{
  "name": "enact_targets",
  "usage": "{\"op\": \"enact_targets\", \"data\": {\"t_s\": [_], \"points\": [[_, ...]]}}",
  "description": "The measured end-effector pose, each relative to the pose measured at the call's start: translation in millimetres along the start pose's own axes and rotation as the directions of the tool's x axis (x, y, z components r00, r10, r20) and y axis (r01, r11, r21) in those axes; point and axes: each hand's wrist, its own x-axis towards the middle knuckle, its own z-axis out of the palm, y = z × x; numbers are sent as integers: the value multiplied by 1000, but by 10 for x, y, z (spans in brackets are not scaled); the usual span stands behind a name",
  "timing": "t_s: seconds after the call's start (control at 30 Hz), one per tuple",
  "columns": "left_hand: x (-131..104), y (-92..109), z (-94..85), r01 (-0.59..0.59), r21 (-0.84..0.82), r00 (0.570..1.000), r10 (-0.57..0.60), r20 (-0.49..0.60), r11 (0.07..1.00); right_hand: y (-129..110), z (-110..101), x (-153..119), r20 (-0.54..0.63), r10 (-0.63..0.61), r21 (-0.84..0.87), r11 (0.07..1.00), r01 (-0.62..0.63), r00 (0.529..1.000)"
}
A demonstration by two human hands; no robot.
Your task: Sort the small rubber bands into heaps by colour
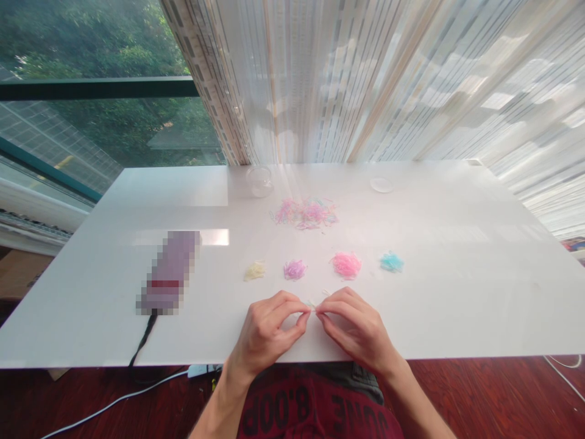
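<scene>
Head view: left hand (262, 326) and right hand (364, 326), fingertips nearly meeting, both pinching a tiny pale strand (313, 307), near side of the pink pile (346, 265). Around pink: purple pile (295, 269) left, blue pile (392, 261) right, mixed pile (307, 213) beyond.

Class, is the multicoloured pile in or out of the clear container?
Out: the multicoloured pile lies loose on the table, apart from the clear container.

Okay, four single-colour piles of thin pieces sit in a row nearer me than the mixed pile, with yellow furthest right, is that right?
Not quite: in the head view, the light blue pile is furthest right; the yellow pile is furthest left. The rest holds.
</scene>
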Motion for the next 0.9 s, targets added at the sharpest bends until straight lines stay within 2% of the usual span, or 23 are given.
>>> {"op": "enact_targets", "data": {"t_s": [0.27, 0.9], "points": [[-17, -9, 1, 15, -1, 1000, -15, 4, 1000, 13, -7, -24, 27, 6, -23, 1000, -6, 1000], [-19, -13, -1, 6, -21, 1000, -6, 11, 1000, 11, -14, -29, 26, 34, 49, 998, -35, 999]]}}
